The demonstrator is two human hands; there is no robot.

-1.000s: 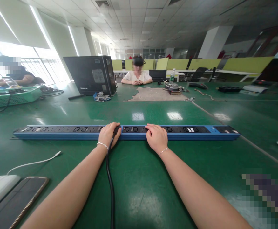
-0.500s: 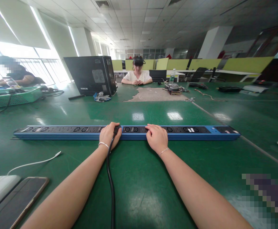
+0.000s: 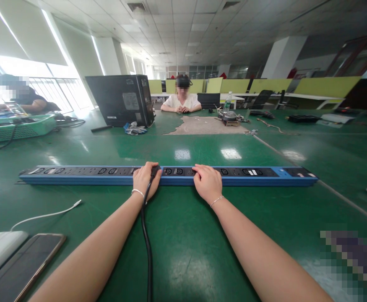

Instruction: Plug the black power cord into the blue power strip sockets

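Observation:
A long blue power strip [image 3: 177, 180] with a row of black sockets lies across the green table. Left of its middle, my left hand [image 3: 145, 178] is closed around the plug [image 3: 154, 170] of a black cable [image 3: 147, 239], at the strip's sockets. The cable runs down toward the bottom edge, past my left wrist. How deep the plug sits is hidden by my fingers. My right hand [image 3: 207, 181] rests over the strip right of its middle, fingers curled around it.
A phone [image 3: 22, 266], a white device [image 3: 1, 251] and a white cable lie at left front. Farther back are a green basket [image 3: 38, 126], a black computer case [image 3: 120, 100] and gloves [image 3: 135, 128]. A person sits across the table, another at far left.

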